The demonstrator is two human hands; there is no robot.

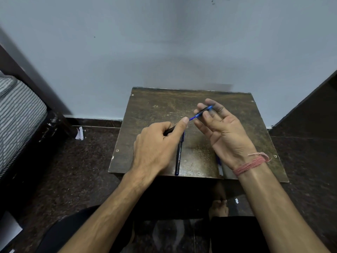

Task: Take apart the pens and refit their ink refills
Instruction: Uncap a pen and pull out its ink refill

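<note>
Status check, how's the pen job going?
Left hand grips black barrel. Right hand pinches blue-tipped front section. Black pen lies on table. Nothing blocking.

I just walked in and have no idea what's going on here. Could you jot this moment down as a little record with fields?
Setting: small dark wooden table against a pale wall
Left hand: grips a black pen barrel
Right hand: fingers hold a short black and blue pen piece
Between the hands: a thin blue refill bridging the two parts
On the table: a whole black pen near the front edge; another pen, partly hidden by the right wrist
Stage: pen pulled apart, halves not joined
</note>
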